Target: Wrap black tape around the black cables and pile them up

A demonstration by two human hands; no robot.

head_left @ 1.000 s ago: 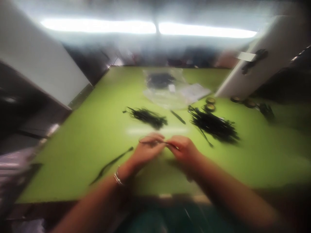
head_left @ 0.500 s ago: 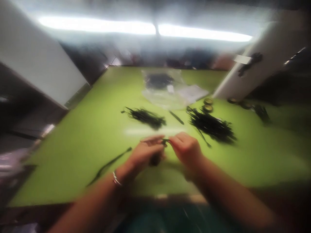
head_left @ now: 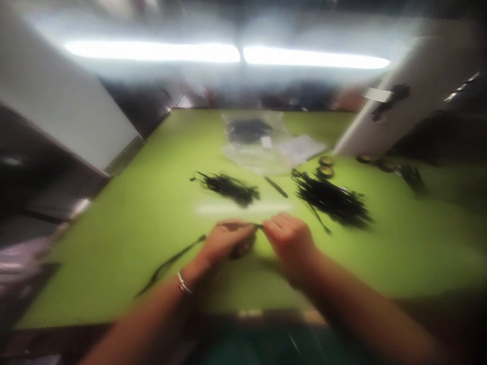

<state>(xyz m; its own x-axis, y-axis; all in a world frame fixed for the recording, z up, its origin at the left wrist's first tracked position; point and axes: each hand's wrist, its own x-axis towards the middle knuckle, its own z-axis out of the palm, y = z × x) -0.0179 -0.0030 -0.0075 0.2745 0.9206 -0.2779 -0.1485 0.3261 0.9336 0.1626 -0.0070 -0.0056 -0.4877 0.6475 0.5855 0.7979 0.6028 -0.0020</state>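
Note:
My left hand (head_left: pixel 224 242) and my right hand (head_left: pixel 289 237) are close together over the front middle of the green table. Between their fingertips runs a short stretch of thin black cord (head_left: pixel 259 226), pinched at both ends. Tucked under the left fingers is a dark, rounded thing (head_left: pixel 242 247), too blurred to name. A single black cord (head_left: pixel 171 261) lies on the table beside my left forearm. Beyond the hands are a smaller bundle of black cords (head_left: pixel 228 188) and, to the right, a larger bundle (head_left: pixel 331 196).
A clear plastic bag (head_left: pixel 243 154) with dark contents lies farther back, beside a whitish packet (head_left: pixel 304 147). A dark, narrow tool (head_left: pixel 276 186) rests between the bundles. Tape-like rolls (head_left: pixel 325 172) sit near the right white panel (head_left: pixel 399 66). Another panel (head_left: pixel 64 86) stands left.
The view has tilted slightly. My left fingers have closed in more on the cord, and a thin straight stretch now shows between the hands. The bundles have stayed in place.

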